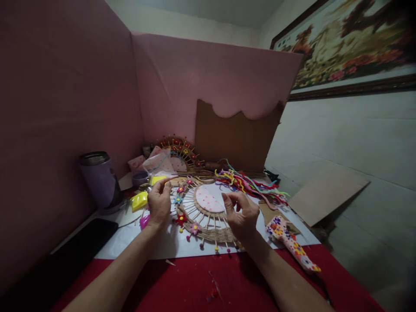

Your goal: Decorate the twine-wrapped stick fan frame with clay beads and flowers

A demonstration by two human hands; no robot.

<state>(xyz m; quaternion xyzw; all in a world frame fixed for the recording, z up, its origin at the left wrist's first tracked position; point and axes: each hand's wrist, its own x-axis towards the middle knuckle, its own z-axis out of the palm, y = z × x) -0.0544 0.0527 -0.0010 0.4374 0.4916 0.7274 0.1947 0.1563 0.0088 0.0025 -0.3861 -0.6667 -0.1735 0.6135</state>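
My left hand (159, 203) is closed in a pinch above the left side of a round stick-and-twine decoration (211, 234). A small yellow bit shows at its fingertips, too small to name. My right hand (242, 214) is also pinched, over the right part of the decoration; whatever it holds, if anything, I cannot make out. The decoration lies flat, with a polka-dot fabric centre (208, 199), thin sticks fanning outward and coloured balls at their tips. Several flowers dot its twine band, among them a red flower (181, 219) and a blue flower (177, 199). My right hand hides its right side.
Yellow packets (139, 201) and a purple tumbler (100, 180) stand left, behind a black phone-like slab (87, 236). Coloured pipe cleaners (250, 184) lie back right. A flower-patterned glue gun (292, 245) rests at right. A similar decoration (182, 151) leans behind, beside brown cardboard (237, 138).
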